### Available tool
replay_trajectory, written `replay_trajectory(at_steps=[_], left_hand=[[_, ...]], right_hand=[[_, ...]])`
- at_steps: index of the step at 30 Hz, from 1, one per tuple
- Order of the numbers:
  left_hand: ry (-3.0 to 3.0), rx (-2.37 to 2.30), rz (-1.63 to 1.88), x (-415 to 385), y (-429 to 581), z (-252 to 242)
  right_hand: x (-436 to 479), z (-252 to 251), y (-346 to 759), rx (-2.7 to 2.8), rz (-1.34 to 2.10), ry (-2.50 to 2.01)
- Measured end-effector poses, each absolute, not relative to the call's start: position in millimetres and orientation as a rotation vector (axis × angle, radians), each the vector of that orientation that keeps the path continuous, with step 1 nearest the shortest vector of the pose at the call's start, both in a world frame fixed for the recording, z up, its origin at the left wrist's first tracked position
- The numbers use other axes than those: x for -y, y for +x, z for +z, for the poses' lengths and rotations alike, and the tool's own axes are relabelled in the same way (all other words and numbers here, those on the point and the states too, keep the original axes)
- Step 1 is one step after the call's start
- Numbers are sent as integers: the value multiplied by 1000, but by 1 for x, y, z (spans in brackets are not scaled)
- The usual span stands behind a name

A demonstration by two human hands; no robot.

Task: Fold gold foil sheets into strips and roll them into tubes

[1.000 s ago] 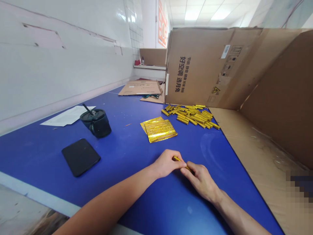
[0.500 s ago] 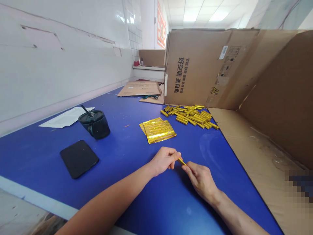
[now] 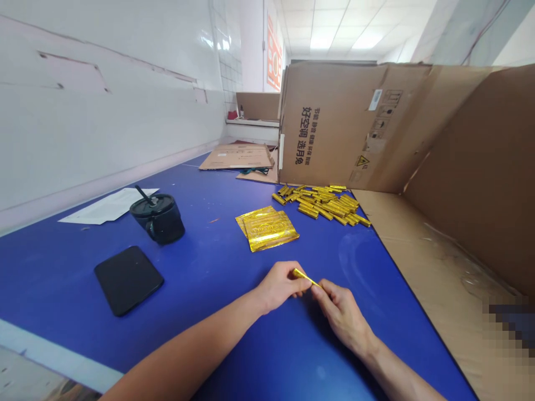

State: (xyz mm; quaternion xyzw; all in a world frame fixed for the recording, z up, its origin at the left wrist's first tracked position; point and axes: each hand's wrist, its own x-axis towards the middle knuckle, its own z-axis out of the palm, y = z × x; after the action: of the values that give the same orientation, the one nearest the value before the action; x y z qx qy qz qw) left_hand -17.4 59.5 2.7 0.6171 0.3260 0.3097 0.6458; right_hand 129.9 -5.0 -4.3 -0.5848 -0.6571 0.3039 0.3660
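Between my two hands is a thin roll of gold foil (image 3: 305,277), held slantwise above the blue table. My left hand (image 3: 281,287) is closed on its left part, the thumb lying along it. The fingertips of my right hand (image 3: 340,306) pinch its right end and partly hide it. Just beyond my left hand lie a few flat gold foil sheets (image 3: 271,229) with embossed marks, overlapping one another. Farther back, a loose pile of gold foil rolls (image 3: 324,203) rests against the foot of the cardboard.
A dark cup (image 3: 161,220) with a straw stands at left, near a black flat pad (image 3: 129,280) and white paper (image 3: 106,206). A big cardboard box (image 3: 334,122) walls off the back and right. Flattened cardboard (image 3: 238,156) lies at the far end of the blue table (image 3: 200,245).
My left thumb has slid down along the foil roll, so more of the roll shows above it. My right hand keeps its pinch. The whole view has tilted slightly.
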Motion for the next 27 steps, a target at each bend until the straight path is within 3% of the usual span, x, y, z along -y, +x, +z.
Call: replay_trajectory(at_steps=[15,24,27], left_hand=[[1409,-805,750,-64,-19,2],[1339,-863,678,-71,-25,7],[1359,-853,678,-73,-26,9]], right_hand=[[5,0,129,1780,803,-1513],[5,-6,136,2010,282,-1610],[5,-1,138,1974,347,-1653]])
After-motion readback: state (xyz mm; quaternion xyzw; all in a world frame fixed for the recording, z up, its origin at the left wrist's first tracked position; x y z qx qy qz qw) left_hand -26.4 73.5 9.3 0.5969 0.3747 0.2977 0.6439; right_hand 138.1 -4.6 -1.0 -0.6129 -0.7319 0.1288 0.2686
